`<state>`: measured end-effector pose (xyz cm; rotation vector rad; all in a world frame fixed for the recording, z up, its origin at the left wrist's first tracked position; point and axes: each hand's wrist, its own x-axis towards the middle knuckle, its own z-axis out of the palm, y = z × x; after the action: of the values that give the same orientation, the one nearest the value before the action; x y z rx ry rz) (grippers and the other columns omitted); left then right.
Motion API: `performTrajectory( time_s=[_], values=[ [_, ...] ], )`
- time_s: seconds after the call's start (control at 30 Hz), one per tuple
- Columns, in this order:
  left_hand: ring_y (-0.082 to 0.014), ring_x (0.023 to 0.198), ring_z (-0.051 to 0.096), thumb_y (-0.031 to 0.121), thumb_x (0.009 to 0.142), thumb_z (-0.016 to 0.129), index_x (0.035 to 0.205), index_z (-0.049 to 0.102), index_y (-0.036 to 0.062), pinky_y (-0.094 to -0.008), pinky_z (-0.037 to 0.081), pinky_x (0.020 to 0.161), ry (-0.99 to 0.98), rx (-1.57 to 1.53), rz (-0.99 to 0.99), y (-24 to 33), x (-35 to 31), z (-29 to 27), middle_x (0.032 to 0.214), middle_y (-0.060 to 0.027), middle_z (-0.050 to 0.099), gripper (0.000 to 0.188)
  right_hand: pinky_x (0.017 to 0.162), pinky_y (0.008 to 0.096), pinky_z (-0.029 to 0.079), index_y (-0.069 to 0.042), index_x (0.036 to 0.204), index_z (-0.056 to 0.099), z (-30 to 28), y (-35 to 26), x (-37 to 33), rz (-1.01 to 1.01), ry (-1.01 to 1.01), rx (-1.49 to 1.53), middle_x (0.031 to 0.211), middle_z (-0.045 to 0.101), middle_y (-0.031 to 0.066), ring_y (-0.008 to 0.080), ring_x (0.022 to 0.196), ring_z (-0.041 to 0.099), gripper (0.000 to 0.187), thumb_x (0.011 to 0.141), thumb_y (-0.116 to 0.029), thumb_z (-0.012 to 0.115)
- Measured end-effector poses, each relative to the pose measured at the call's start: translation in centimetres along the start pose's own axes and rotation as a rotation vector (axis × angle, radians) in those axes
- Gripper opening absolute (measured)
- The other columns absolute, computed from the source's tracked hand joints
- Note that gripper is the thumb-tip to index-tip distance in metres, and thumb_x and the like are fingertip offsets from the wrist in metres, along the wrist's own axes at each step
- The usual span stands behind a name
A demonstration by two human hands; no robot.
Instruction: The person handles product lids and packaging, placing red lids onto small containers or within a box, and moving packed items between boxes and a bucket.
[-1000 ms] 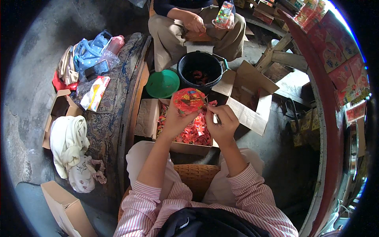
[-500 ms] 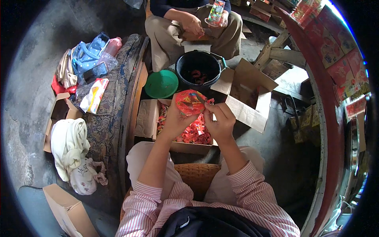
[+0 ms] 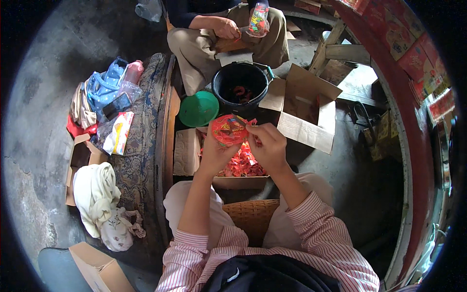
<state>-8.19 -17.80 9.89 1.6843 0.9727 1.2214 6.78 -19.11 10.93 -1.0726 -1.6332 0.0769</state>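
Observation:
Up in front of me, my left hand is wrapped round a red printed round plastic cup, its flat face turned up toward me. My right hand is closed in a pinch at the cup's right edge. A thin dark piece shows by those fingertips, too small to make out. Below both hands stands an open cardboard box filled with red printed plastic scraps; my hands and the cup hide part of it.
Beyond the box are a green basin and a black bucket with red scraps inside. An open carton stands to the right. Opposite sits a person holding a clear printed cup. Cloths and bags lie on the patterned bench.
The whole view has shifted slightly. My left hand still holds the cup, and my right hand stays at its edge, with the dark piece now nearer the top of the cup's face.

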Motion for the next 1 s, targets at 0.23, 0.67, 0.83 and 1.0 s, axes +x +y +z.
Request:
performTrajectory(
  time_s=[0.23, 0.67, 0.83, 1.0],
  values=[
    [-0.0146, 0.095, 0.054, 0.005, 0.071, 0.068, 0.113, 0.043, 0.0023, -0.0295, 0.043, 0.084, -0.016, -0.14, -0.079, -0.6, 0.1, 0.1, 0.104, -0.0071, 0.055, 0.049, 0.06, 0.0231, 0.05, 0.002, 0.08, 0.063, 0.1, 1.2, 0.0, 0.45, 0.004, 0.485, 0.077, 0.065, 0.0096, 0.0106, 0.067, 0.062, 0.012, 0.069, 0.002, 0.068],
    [-0.0155, 0.094, 0.056, 0.004, 0.072, 0.068, 0.111, 0.043, 0.0014, -0.0279, 0.044, 0.082, 0.067, -0.094, -0.064, -0.1, 0.3, -0.1, 0.104, -0.0078, 0.057, 0.047, 0.052, 0.0297, 0.047, -0.005, 0.078, 0.062, -0.7, 0.3, 0.3, -0.08, -0.044, -0.051, 0.069, 0.056, 0.0063, 0.0212, 0.061, 0.057, 0.021, 0.06, 0.003, 0.068],
    [-0.0163, 0.095, 0.057, 0.004, 0.069, 0.07, 0.11, 0.042, 0.0009, -0.0286, 0.045, 0.083, 0.08, -0.009, 0.002, 0.2, 0.3, -0.6, 0.104, -0.0093, 0.057, 0.05, 0.052, 0.0295, 0.047, -0.005, 0.077, 0.062, -0.4, 0.0, 0.2, -0.101, -0.054, -0.042, 0.069, 0.056, 0.0057, 0.0203, 0.061, 0.056, 0.02, 0.06, 0.003, 0.068],
    [-0.0176, 0.095, 0.058, 0.004, 0.067, 0.071, 0.11, 0.042, 0.0014, -0.0298, 0.045, 0.083, 0.083, -0.011, 0.005, 0.8, 0.3, -0.5, 0.103, -0.0093, 0.058, 0.052, 0.052, 0.0301, 0.047, -0.004, 0.078, 0.061, -0.2, 0.2, 0.1, -0.12, -0.046, -0.057, 0.07, 0.056, 0.0061, 0.0205, 0.061, 0.057, 0.019, 0.061, 0.003, 0.067]
  ],
)
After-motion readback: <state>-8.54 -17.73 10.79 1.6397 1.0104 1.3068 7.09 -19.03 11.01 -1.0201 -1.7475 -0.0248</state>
